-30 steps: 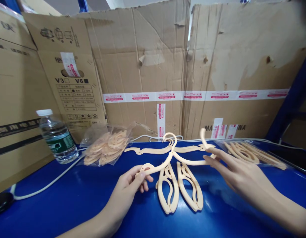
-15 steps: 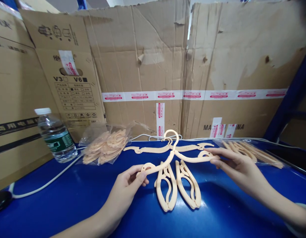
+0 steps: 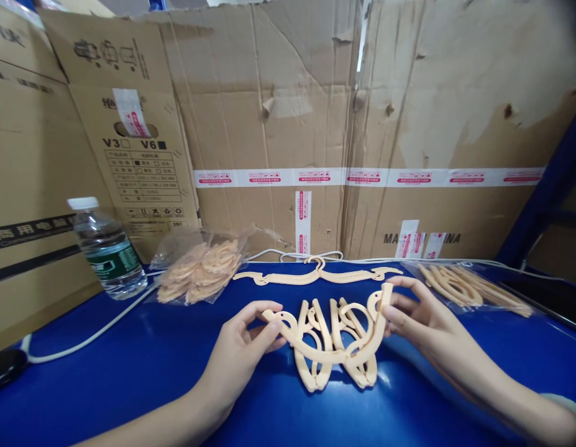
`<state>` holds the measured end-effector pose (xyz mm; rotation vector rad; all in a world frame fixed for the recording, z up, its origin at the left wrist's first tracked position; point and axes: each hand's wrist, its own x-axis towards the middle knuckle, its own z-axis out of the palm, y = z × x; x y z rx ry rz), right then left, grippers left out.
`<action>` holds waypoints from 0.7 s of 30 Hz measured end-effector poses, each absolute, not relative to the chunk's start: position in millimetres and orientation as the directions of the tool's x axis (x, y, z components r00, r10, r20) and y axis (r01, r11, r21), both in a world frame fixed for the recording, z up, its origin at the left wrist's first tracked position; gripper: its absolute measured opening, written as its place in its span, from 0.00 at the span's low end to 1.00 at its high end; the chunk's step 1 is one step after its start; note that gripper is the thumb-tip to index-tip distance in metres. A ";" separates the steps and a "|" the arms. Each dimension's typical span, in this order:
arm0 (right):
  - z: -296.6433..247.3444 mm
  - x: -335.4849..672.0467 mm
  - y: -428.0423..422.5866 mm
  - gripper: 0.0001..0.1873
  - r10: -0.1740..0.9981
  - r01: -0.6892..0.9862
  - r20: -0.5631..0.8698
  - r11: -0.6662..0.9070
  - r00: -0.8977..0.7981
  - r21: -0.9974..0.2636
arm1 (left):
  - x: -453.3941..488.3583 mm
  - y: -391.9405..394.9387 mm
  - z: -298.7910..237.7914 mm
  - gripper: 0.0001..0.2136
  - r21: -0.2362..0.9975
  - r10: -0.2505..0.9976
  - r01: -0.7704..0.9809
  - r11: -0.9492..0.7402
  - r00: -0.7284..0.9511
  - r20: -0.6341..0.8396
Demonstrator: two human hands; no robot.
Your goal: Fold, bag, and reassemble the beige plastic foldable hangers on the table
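Observation:
My left hand (image 3: 248, 338) pinches the left end of a cream plastic hanger (image 3: 337, 354), and my right hand (image 3: 416, 316) pinches its right end. The hanger sags in a curve between them, low over the blue table (image 3: 129, 372). Under it lie two leaf-shaped cream hanger parts (image 3: 315, 369), side by side. A flat cream hanger (image 3: 315, 276) rests farther back near the boxes.
A water bottle (image 3: 105, 251) stands at the left, beside a clear bag of cream pieces (image 3: 201, 267). Another bag of cream parts (image 3: 465, 285) lies at the right. Cardboard boxes (image 3: 278, 124) wall the back. A white cable (image 3: 92, 335) crosses the left side.
The held hanger has turned from hook-up to a downward curve, lowered over the two leaf-shaped parts. Both hands have drawn closer together and nearer to me.

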<state>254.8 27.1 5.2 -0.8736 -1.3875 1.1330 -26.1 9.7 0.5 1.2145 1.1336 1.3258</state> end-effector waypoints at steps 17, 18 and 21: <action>11.3 242.3 -4.1 0.21 0.824 0.210 0.116 0.273 -0.555 -0.939 | -18.2 -3.6 5.2 0.09 0.980 0.961 -0.069 -0.187 0.196 0.197; 10.8 242.7 -3.8 0.22 0.825 0.181 0.114 0.253 -0.554 -0.950 | -17.8 -5.4 4.6 0.09 0.978 0.950 -0.081 -0.194 0.235 0.208; 10.4 242.8 -2.9 0.22 0.823 0.110 0.122 0.218 -0.555 -0.970 | -17.0 -9.1 2.8 0.13 0.957 0.908 -0.122 -0.263 0.304 0.288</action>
